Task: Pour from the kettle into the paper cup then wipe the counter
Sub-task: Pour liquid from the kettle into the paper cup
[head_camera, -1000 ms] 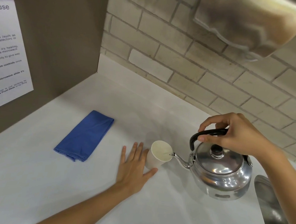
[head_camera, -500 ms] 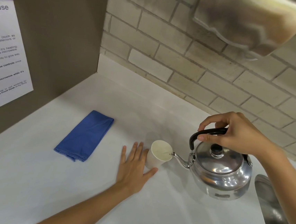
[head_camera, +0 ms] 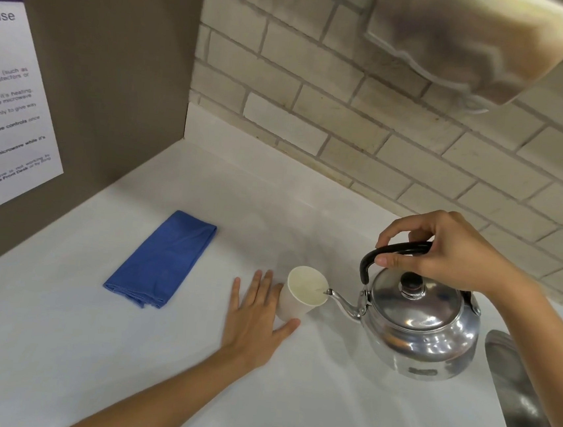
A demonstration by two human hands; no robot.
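The table (head_camera: 54, 346) is white and bare in front of me, with a sink (head_camera: 531, 392) at its right edge. The kettle (head_camera: 420, 333) is the biggest thing on it, right of centre: polished metal, rigid, and I judge it fairly heavy if there is water inside, with a body too slick to hold, so the black handle on top is the place to take it. My right hand (head_camera: 448, 253) is closed around that handle, tipping the spout to the rim of the cup. The blue cloth (head_camera: 162, 260) lies folded flat to the left, well apart from the cup; it looks soft and limp, easy to pinch anywhere. My left hand (head_camera: 256, 317) rests flat on the table, fingers spread and holding nothing, thumb side touching the base of the cup. The paper cup (head_camera: 293, 304) stands upright at centre; it is light, thin-walled and easy to knock over, so bracing low makes sense. Compared with a second ago almost nothing differs: kettle, cup and both hands sit where they were, the kettle only a touch higher
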